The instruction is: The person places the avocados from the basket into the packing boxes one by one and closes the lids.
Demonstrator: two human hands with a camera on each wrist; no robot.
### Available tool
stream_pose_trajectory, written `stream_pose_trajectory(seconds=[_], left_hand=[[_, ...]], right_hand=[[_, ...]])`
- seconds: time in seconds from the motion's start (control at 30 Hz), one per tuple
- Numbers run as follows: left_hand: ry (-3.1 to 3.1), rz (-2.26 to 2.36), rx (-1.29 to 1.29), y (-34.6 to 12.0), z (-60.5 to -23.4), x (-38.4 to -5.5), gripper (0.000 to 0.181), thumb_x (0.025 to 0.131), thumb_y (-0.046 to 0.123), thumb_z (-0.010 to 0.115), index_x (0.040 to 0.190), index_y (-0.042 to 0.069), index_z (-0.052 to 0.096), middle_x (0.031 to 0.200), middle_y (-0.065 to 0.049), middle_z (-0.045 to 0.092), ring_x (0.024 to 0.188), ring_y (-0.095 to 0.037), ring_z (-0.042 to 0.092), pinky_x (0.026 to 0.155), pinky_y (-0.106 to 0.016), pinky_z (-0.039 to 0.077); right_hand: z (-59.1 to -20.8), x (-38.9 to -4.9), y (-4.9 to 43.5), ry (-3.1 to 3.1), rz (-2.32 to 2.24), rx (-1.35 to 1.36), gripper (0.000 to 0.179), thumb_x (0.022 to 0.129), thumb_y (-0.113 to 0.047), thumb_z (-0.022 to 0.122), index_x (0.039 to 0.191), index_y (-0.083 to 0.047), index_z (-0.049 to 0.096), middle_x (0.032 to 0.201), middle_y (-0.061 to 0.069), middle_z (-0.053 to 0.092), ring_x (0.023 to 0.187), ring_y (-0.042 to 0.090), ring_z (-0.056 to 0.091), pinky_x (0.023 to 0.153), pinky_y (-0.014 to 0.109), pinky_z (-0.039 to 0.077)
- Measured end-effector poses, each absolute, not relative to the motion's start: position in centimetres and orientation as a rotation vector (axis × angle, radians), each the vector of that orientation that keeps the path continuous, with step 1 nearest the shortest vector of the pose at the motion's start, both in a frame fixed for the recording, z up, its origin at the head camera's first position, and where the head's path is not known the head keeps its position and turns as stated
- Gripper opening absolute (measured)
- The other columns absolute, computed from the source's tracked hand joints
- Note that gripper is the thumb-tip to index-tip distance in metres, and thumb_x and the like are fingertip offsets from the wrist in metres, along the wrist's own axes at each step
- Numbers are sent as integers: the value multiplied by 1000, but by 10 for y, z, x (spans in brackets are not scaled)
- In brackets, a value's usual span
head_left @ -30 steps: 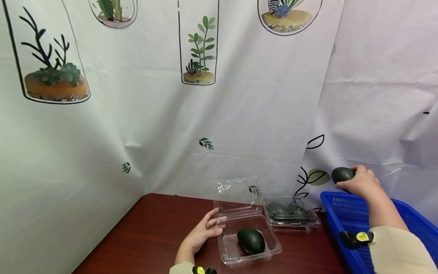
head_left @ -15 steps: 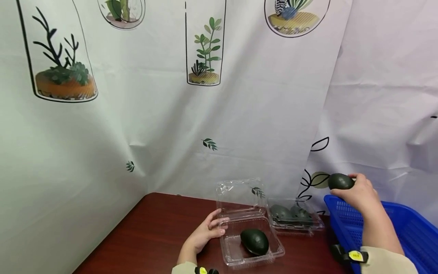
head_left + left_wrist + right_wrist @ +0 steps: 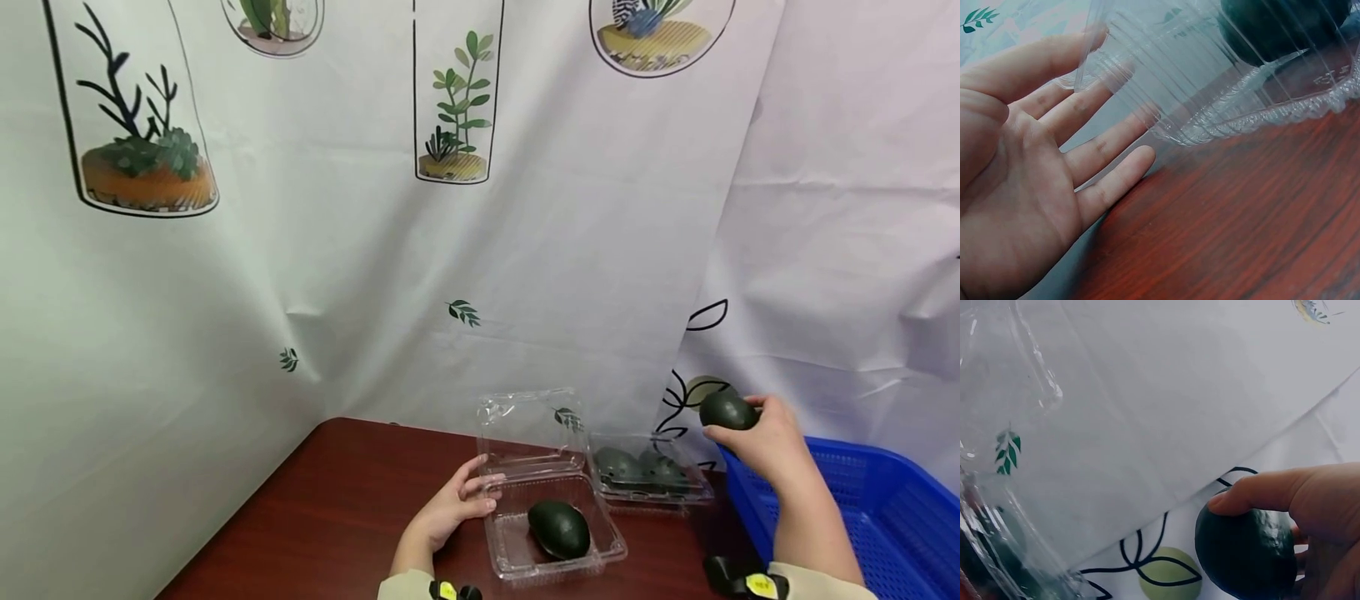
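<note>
My right hand grips a dark green avocado above the left rim of a blue basket; in the right wrist view, the thumb lies on the avocado. On the table stands a clear plastic clamshell container, its lid raised at the back. One avocado lies in its right part. My left hand touches the container's left side, thumb at the rim. In the left wrist view, the left hand's fingers are extended against the clear wall.
Behind and right of the open container sits a closed clear clamshell with dark green fruit inside. The blue plastic basket stands at the right. A reddish-brown table lies below, against a printed white cloth backdrop.
My right hand has carried the avocado left and slightly down, toward the containers. The left hand stays at the open container. The head view has shifted slightly.
</note>
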State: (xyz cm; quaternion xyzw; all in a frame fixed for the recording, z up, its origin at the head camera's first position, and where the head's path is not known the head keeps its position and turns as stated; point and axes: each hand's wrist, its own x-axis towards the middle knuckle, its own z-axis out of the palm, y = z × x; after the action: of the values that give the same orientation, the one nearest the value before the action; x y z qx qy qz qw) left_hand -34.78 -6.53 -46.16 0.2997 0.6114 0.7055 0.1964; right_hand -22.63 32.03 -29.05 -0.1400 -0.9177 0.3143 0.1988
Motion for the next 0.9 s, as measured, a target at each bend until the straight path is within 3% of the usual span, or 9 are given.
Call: stream_pose_trajectory(seconds=[0.9], left_hand=[[1718,1979,827,-63,-463,-351,71,90,4,58,147,4,14,136,-20,45,122,-36,45,87,-31,45]], right_hand=[[-349,-230,261,-2550,1125,-433,89,79,-40,69,137,9,21,128,35,28,106,48,41,78,53,40]])
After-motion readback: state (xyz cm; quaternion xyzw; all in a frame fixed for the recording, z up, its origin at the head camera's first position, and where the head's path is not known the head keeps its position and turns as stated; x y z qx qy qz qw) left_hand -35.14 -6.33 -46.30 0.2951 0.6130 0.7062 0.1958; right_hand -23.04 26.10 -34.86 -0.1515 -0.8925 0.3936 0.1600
